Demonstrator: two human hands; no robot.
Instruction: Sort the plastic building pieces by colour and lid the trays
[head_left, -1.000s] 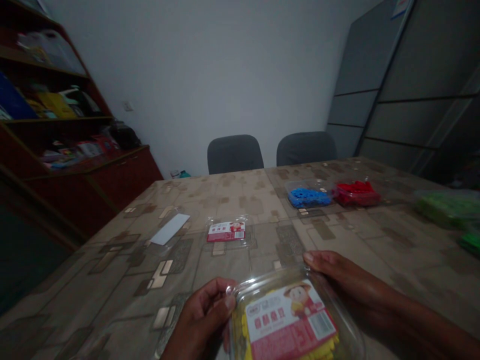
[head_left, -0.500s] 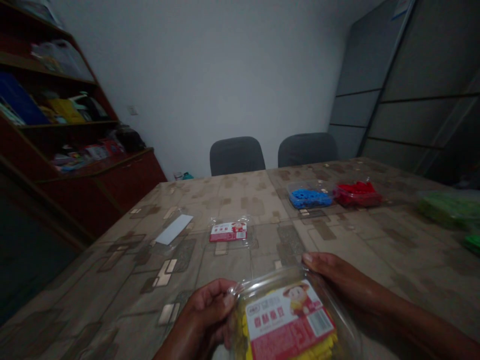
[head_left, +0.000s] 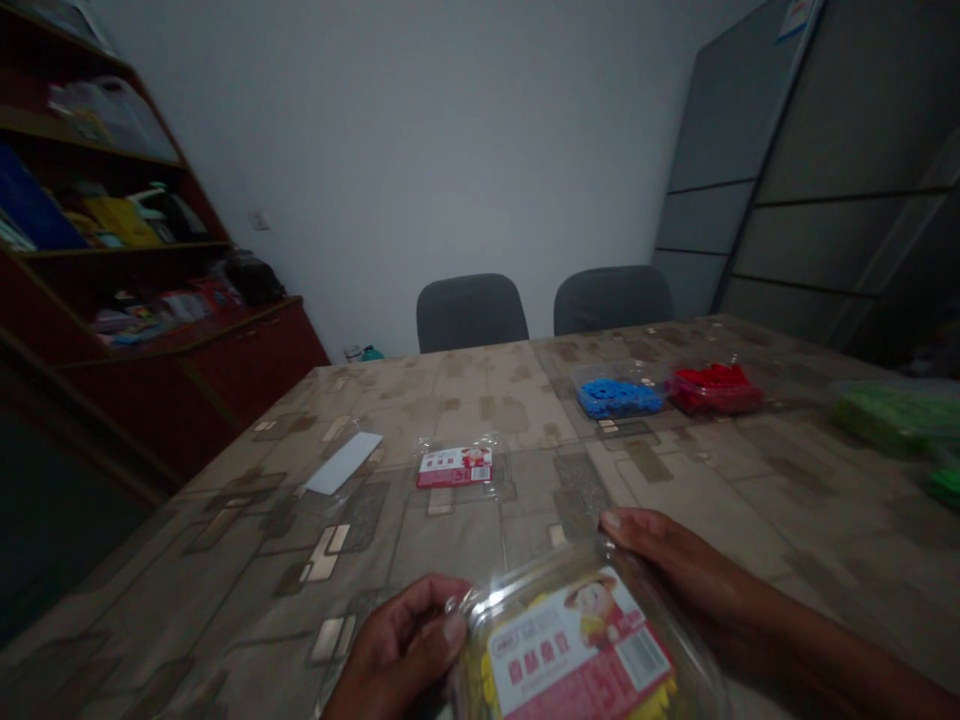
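At the near edge of the table, both my hands hold a clear plastic box (head_left: 577, 640) with a red-and-white label on its lid and yellow pieces inside. My left hand (head_left: 409, 640) grips the box's left corner with thumb and fingers closed. Along the far right corner and side, my right hand (head_left: 675, 565) is closed on the box, its fingers partly hidden beneath. The lid lies over the box. The box's lower part runs out of view.
Beyond the box lie a clear lid with a label (head_left: 455, 466) and another with a white card (head_left: 343, 463). Farther right stand tubs of blue pieces (head_left: 621, 397) and red pieces (head_left: 714, 388). Green pieces (head_left: 892, 415) sit at the right edge. Two chairs (head_left: 472, 312) stand behind the table.
The box and my left hand have shifted slightly downward in view. Both hands keep their hold on the box; the other things on the table have not moved.
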